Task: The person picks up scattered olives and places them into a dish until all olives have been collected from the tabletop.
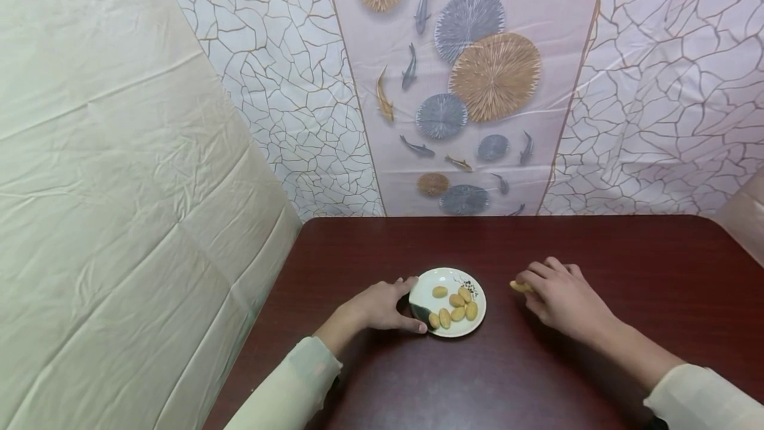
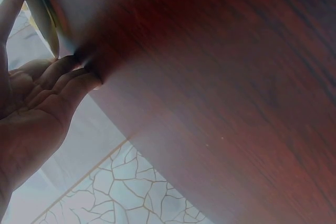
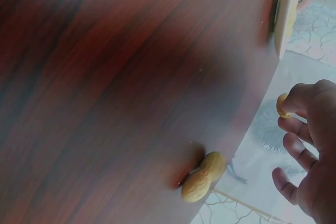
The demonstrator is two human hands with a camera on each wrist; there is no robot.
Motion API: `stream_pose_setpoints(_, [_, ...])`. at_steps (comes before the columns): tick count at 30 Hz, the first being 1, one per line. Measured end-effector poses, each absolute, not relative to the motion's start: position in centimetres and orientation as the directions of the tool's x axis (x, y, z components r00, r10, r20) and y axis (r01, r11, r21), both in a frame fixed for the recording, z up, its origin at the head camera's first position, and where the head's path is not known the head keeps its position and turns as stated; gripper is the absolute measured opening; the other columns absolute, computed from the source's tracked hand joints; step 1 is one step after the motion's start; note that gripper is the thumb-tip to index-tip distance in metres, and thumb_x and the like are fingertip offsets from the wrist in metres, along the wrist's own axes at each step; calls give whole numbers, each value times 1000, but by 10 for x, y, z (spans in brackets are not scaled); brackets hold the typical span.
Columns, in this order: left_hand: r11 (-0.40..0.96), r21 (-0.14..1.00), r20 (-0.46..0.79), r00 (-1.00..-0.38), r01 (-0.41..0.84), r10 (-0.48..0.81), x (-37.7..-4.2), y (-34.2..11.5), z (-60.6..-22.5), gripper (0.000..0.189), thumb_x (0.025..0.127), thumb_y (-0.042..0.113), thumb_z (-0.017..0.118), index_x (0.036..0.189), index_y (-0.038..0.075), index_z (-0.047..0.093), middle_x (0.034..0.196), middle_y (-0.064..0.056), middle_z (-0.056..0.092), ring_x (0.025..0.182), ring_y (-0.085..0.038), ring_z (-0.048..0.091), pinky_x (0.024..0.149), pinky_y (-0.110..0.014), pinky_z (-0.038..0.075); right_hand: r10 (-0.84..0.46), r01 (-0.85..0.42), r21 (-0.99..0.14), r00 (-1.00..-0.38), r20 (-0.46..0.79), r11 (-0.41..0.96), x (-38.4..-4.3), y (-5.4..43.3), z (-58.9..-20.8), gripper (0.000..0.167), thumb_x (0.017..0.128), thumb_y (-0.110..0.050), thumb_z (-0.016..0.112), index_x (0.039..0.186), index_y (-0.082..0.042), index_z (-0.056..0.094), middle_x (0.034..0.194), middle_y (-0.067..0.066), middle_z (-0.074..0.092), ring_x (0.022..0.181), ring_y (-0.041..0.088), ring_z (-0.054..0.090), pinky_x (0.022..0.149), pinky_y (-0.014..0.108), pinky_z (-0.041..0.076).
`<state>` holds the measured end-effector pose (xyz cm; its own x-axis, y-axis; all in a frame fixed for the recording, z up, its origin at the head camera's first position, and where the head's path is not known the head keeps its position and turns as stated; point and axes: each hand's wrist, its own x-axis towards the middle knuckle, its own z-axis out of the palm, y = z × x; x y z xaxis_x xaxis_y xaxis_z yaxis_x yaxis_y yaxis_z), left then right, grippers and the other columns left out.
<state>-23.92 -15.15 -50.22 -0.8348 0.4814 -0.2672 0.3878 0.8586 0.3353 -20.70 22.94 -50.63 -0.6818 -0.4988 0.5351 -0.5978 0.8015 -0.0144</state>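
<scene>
A small white plate (image 1: 438, 279) with a dark patch and a printed sprig lies on the table, holding several tan peanuts (image 1: 456, 300). My left hand (image 1: 382, 305) grips its left rim, thumb at the near side and index finger farther back. To the right of the plate, my right hand (image 1: 558, 300) pinches one peanut (image 3: 283, 106) between thumb and index finger, just above the table. The other fingers of that hand spread loosely. Another peanut in its shell (image 3: 203, 177) lies on the table in the right wrist view; in the head view my right hand seems to hide it.
The dark red-brown wooden table (image 1: 358, 244) has rounded far corners. A patterned cloth (image 1: 286, 85) with fish and round shapes hangs behind it. Plain pale cloth (image 1: 131, 217) covers the left side.
</scene>
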Motion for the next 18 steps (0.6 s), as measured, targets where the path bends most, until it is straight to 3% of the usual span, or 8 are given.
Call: stream_pose_setpoints(18, [859, 336, -272, -833, 387, 481, -238, -151, -501, 116, 88, 76, 80, 177, 20, 30, 177, -18, 39, 164, -35, 41, 131, -50, 40, -526, -663, -81, -656, 541, 744, -205, 189, -495, 31, 79, -7, 89, 104, -20, 78, 101, -8, 72, 93, 18, 59, 77, 47, 49])
